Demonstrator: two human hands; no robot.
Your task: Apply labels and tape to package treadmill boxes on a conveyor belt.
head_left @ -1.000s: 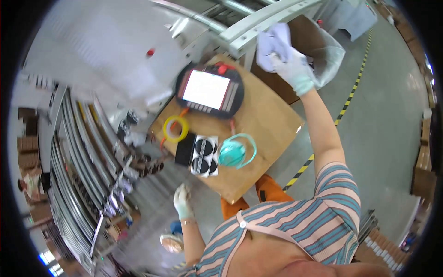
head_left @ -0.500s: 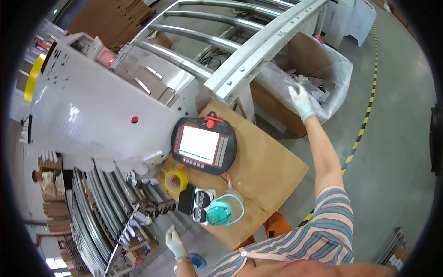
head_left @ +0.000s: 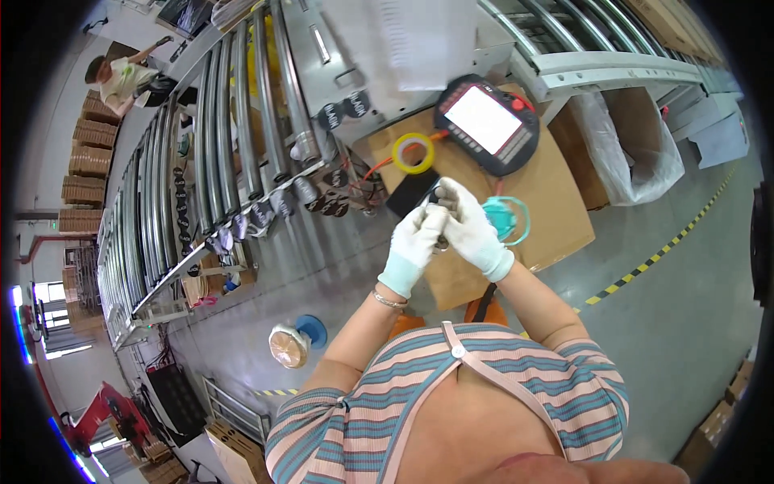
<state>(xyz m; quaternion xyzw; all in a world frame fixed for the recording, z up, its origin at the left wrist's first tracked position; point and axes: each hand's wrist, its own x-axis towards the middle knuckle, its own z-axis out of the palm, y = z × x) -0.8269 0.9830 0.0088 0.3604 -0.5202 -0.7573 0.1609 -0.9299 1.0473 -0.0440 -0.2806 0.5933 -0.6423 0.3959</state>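
Head view, hands: the gloved left hand (head_left: 413, 242) and gloved right hand (head_left: 476, 235) are brought together above the near-left part of the cardboard worktop (head_left: 556, 222).
Grip: fingertips of both are pressed together, pinch-like; what is pinched is covered by the gloves, cannot be told.
Label sheet: small black-and-white bits, probably a label sheet (head_left: 443, 243), are seen at the fingers; mostly covered, so whether it is lifted or laid flat cannot be told.
Handling: likely light, thin, bendy, easily creased, tacky if peeled; best taken by a plain margin or corner, gloves possibly stuck to.
Around: black flat case (head_left: 407, 194) just left of the fingers, yellow tape roll (head_left: 397, 155) beyond it, teach pendant (head_left: 485, 121) farther off, teal-topped bottle (head_left: 500, 216) just beside the right hand.
Edges: worktop's left edge is near the left hand; near corner is pointed at the body.
Room: tight between case and bottle; more is left right of the bottle, toward the lined carton (head_left: 637, 165).
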